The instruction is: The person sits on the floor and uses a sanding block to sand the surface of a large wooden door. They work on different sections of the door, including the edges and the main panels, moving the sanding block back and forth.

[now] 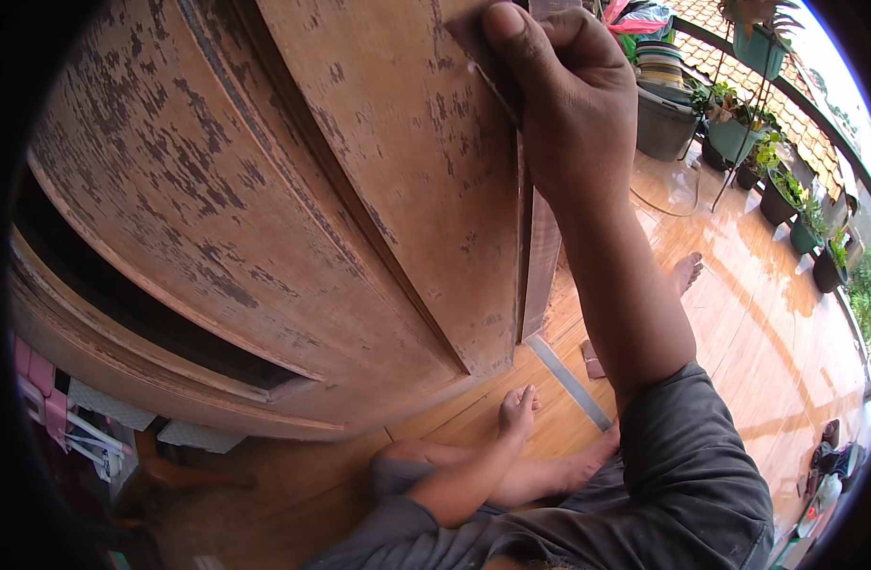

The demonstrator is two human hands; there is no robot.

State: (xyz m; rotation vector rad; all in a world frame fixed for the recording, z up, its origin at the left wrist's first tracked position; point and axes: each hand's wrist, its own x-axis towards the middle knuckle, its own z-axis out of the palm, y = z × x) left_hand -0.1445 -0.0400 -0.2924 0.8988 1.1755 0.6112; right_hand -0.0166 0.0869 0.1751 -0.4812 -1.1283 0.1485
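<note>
High in front of me, my right hand (578, 85) pinches a dark brown piece of sandpaper (483, 57) with the thumb on its face. The sandpaper lies at the edge of a wooden door (426, 190) whose brown finish is worn off in patches. Down by my folded legs, my left hand (519, 410) is loosely closed, with nothing showing in it. The fingers of my right hand behind the sandpaper are partly hidden.
A small brown folded piece (592, 359) lies on the tiled floor beside a grey metal strip (568, 380). Potted plants (782, 195) line the railing at right, near a dark bucket (665, 123). Pink and white items (60, 408) stand at the lower left.
</note>
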